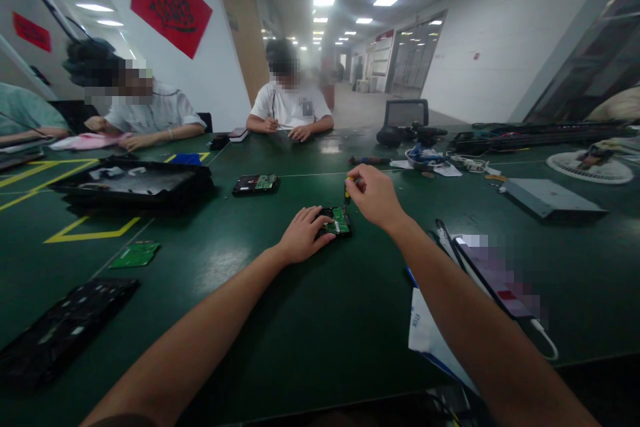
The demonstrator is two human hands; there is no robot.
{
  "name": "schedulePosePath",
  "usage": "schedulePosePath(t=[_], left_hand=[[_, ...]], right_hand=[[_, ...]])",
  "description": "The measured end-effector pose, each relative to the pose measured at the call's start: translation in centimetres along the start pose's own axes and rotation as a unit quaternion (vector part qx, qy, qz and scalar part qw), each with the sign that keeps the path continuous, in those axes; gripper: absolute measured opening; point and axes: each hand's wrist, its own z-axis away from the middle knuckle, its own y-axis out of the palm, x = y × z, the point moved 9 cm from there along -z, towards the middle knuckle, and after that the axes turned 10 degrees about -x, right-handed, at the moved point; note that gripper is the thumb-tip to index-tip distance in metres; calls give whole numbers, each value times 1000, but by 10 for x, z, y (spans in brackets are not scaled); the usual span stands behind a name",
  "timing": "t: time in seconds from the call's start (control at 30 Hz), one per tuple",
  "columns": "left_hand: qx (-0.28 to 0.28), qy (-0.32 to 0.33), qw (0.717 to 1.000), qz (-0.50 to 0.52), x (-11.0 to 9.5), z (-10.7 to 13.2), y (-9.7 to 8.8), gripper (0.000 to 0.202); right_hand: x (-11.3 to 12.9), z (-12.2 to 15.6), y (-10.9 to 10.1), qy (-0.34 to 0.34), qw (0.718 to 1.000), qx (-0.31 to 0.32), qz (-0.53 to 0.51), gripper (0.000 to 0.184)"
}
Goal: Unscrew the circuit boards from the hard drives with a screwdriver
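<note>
A hard drive with a green circuit board facing up lies on the dark green table. My left hand grips its left side, fingers over the far edge and thumb along the near one, covering much of it. Closed around the top of a small yellow and black screwdriver is my right hand. The screwdriver stands nearly upright, its lower end at the right part of the board. Whether the tip sits in a screw is too small to tell.
Beyond my hands lies another hard drive. Black trays, a loose circuit board and a black plastic part are leftward. Rightward are a phone with a cable, a grey metal box and another screwdriver. People sit opposite.
</note>
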Motion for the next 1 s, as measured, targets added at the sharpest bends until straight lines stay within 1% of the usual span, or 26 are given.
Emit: schedulePosePath(t=[0.1,0.23,0.4,0.5,0.63,0.73,0.87,1.0], left_hand=[[-3,-1,1000,3,0,0,-1,46],[-6,-1,1000,8,-1,0,-2,46],[0,1,1000,9,-1,0,-2,47],[0,2,1000,7,-1,0,-2,47],[-5,6,1000,3,-2,0,-2,47],[-5,7,1000,0,-2,0,-1,47],[-2,6,1000,-1,-2,0,-1,47],[0,3,1000,-1,-2,0,-2,47]], right_hand=[[3,-2,0,4,1000,28,-10,12],[3,-4,-1,28,997,65,-33,9],[-3,-8,-3,64,995,80,21,9],[-3,-10,4,68,992,102,18,8],[4,-12,16,38,990,139,6,15],[9,-13,23,27,985,169,8,20],[14,-16,29,26,977,209,5,22],[11,-23,36,37,972,229,24,21]])
